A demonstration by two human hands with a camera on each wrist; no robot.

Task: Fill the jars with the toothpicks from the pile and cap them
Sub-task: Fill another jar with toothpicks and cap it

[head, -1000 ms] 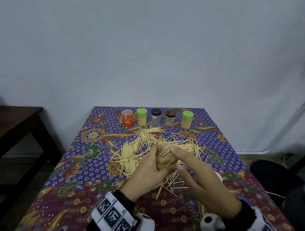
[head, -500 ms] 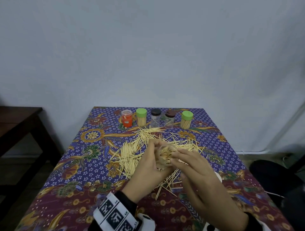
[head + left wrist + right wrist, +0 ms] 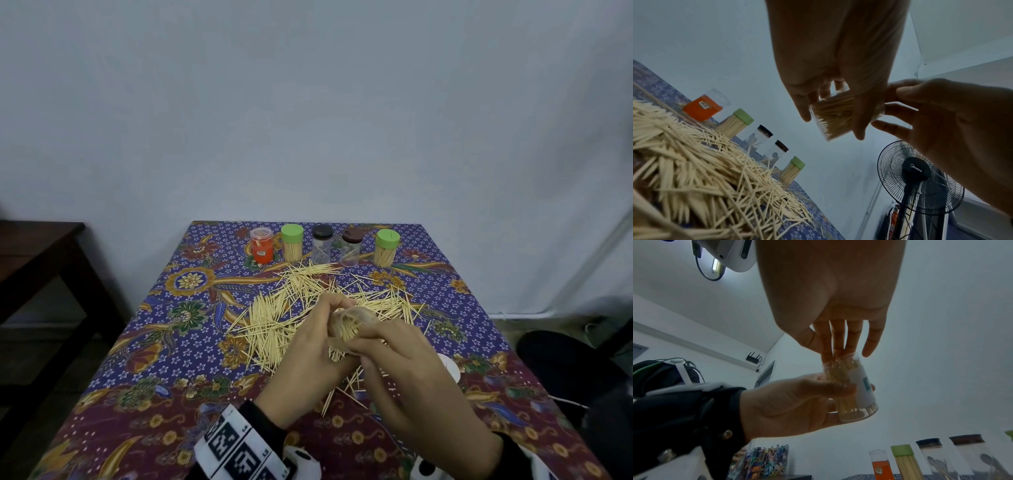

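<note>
We grip clear jar [image 3: 854, 391] in left hand [image 3: 308, 359], right hand [image 3: 411, 377] fingertips [image 3: 835, 352] at its mouth; beyond jar: toothpick pile [image 3: 291, 308], five capped jars [image 3: 322, 245]; fan [image 3: 920, 177] behind.

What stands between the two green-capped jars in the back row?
In the head view, two clear jars stand between the green-capped jars: one with a black cap, one with a brown cap. Both look nearly empty.

Head view: even, dim, bluish light, soft shadows, no glare; edges bend w/ wide-angle distortion. Wrist views darker, backlit by pale wall, hands near-silhouettes at top centre; close toothpicks [image 3: 684, 170] lower left blurred.
</note>
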